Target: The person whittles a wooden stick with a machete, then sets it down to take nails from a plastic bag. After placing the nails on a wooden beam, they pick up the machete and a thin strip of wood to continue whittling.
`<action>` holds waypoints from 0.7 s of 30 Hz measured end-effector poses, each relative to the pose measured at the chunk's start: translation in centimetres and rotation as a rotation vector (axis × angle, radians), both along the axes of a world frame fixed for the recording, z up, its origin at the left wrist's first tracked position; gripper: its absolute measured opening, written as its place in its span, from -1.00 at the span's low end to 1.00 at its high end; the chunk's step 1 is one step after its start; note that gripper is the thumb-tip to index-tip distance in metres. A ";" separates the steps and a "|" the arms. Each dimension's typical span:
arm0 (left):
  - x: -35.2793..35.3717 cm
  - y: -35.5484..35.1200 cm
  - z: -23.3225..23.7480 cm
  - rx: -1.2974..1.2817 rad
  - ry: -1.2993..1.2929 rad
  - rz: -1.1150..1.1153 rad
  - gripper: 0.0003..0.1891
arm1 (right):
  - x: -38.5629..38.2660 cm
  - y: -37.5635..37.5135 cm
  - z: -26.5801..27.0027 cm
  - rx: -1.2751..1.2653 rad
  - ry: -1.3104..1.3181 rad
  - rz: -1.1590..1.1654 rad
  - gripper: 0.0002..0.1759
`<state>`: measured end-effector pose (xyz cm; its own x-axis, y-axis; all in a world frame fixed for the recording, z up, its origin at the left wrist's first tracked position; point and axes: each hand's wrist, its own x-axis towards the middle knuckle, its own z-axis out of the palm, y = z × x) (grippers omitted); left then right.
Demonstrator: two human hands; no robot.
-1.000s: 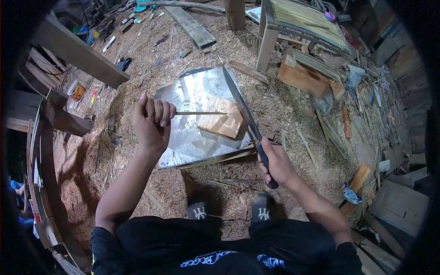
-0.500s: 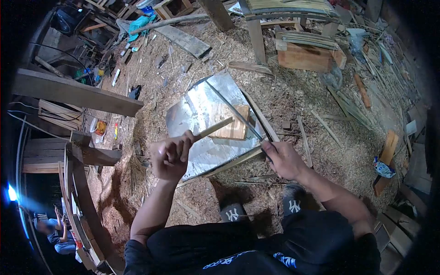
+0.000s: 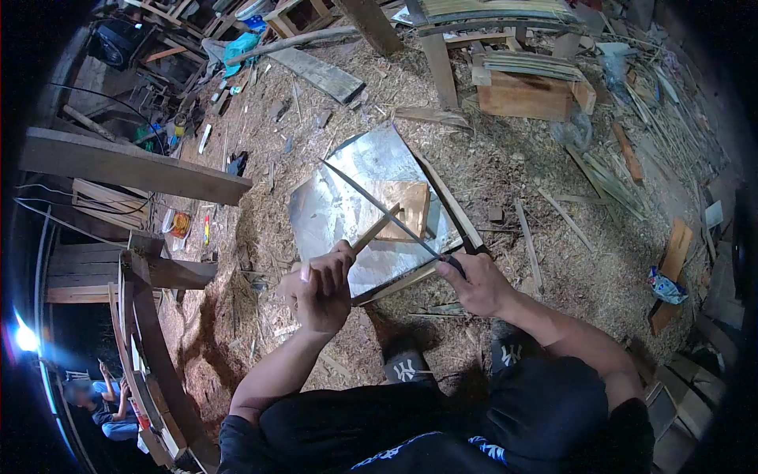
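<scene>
My left hand (image 3: 322, 294) is closed around a thin wooden stick (image 3: 374, 232) that points up and right, its far tip over a wooden block (image 3: 412, 196). In my right hand (image 3: 478, 286) is the dark handle of a long, narrow knife (image 3: 355, 186). Its blade slants up to the left and crosses the stick near the tip, over the block. The block rests on a shiny metal sheet (image 3: 367, 278) lying on the ground in front of my feet.
Sawdust and wood scraps cover the ground. Thick beams (image 3: 134, 166) stand at the left, where another person (image 3: 106, 403) sits far off. A wooden box (image 3: 525, 96) is at the upper right, and a plank (image 3: 316, 73) lies at the back.
My left hand has moved right and slightly down with the stick. The knife has shifted left and tilted flatter, with my right hand slightly lower.
</scene>
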<state>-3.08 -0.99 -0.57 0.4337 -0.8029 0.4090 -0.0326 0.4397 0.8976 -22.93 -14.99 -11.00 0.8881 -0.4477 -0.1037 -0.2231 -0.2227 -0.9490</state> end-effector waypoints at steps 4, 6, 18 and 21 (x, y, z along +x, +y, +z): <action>-0.2 -0.2 -0.2 -0.026 0.021 0.063 -0.41 | 0.6 -0.3 0.0 -0.003 -0.021 -0.031 -0.24; 0.0 -0.5 -0.2 -0.043 0.022 0.049 -0.39 | 0.7 -0.5 0.0 0.001 0.005 0.001 -0.24; 0.9 -0.1 -0.4 -0.036 0.160 0.129 -0.39 | 1.3 -1.6 1.1 -0.008 0.043 0.065 -0.30; 1.5 0.0 -0.3 -0.035 0.132 0.050 -0.39 | 0.9 -1.5 2.0 -0.028 0.044 0.077 -0.31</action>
